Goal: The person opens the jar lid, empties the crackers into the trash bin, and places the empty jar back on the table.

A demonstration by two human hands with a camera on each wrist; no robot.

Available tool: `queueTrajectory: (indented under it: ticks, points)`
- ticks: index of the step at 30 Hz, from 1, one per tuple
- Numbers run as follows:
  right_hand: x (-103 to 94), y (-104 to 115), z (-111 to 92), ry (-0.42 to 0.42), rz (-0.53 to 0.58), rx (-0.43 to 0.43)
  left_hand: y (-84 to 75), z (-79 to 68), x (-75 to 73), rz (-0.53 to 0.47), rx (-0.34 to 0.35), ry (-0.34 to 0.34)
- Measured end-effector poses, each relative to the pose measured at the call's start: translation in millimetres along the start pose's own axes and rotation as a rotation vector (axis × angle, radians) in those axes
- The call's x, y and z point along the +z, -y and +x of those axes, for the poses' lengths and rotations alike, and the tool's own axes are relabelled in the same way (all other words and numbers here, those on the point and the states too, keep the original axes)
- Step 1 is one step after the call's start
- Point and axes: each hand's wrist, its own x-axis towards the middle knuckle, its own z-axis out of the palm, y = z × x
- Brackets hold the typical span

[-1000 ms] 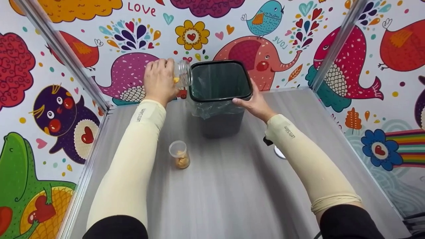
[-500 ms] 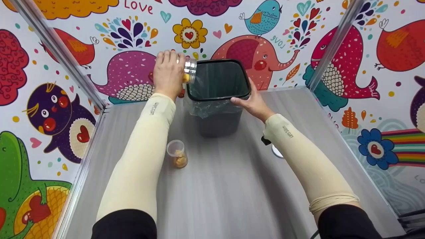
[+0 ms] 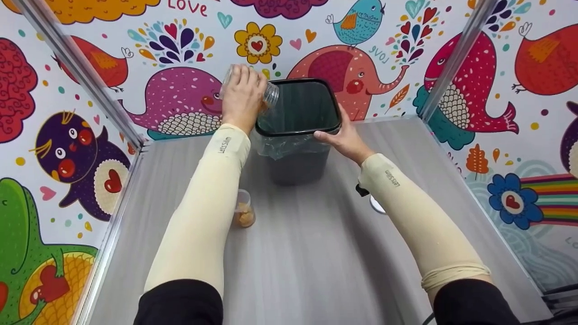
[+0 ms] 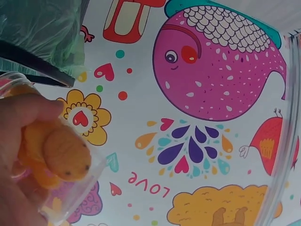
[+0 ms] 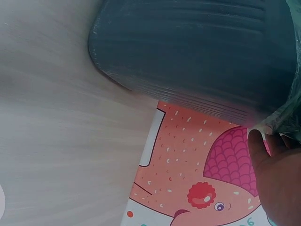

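Observation:
My left hand point(image 3: 244, 99) grips a clear jar point(image 3: 272, 95), tilted with its mouth over the left rim of a dark trash bin point(image 3: 299, 169). Orange-yellow pieces point(image 4: 68, 153) show inside the jar in the left wrist view, partly behind the fingers. A thin see-through bag point(image 3: 283, 148) lines the bin and folds over its rim. At the bin's right side, my right hand point(image 3: 350, 141) holds the rim, thumb in front. The right wrist view shows its fingers point(image 5: 257, 146) at the edge of the bag.
On the grey table point(image 3: 307, 253), a small clear open container point(image 3: 245, 215) with tan pieces stands beside my left forearm, which partly covers it. A white round object point(image 3: 376, 206) lies partly under my right forearm. Printed wall panels point(image 3: 189, 99) and metal posts point(image 3: 460, 67) enclose the table.
My left hand has moved right with the jar, and the jar now tips farther down over the bin's rim. My right hand keeps its hold on the bin.

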Motion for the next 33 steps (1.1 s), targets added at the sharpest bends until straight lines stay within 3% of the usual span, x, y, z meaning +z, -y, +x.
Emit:
queueTrajectory:
  ticks: [10, 18, 20, 24, 30, 33]
  points:
    - [2.8, 2, 0, 0.003, -0.011, 0.009, -1.3, 0.4, -3.2, 0.087, 0.069, 0.004]
    - [1.3, 3, 1, 0.003, -0.016, -0.004, -5.0, 2.4, -6.9, 0.164, 0.101, -0.02]
    - [1.0, 2, 1, 0.003, -0.014, -0.004, -5.3, 2.2, -6.8, 0.145, 0.089, -0.026]
    - [1.1, 1, 1, 0.001, -0.016, -0.005, -3.9, 0.5, -5.3, -0.048, -0.034, -0.051]
    - [0.8, -1, 1, -0.001, -0.005, -0.019, -2.0, -13.0, -6.2, -0.577, -0.351, -0.103]
    - [0.1, -1, 2, -0.003, -0.004, -0.021, -5.7, -26.7, -10.8, -0.795, -0.468, -0.167]
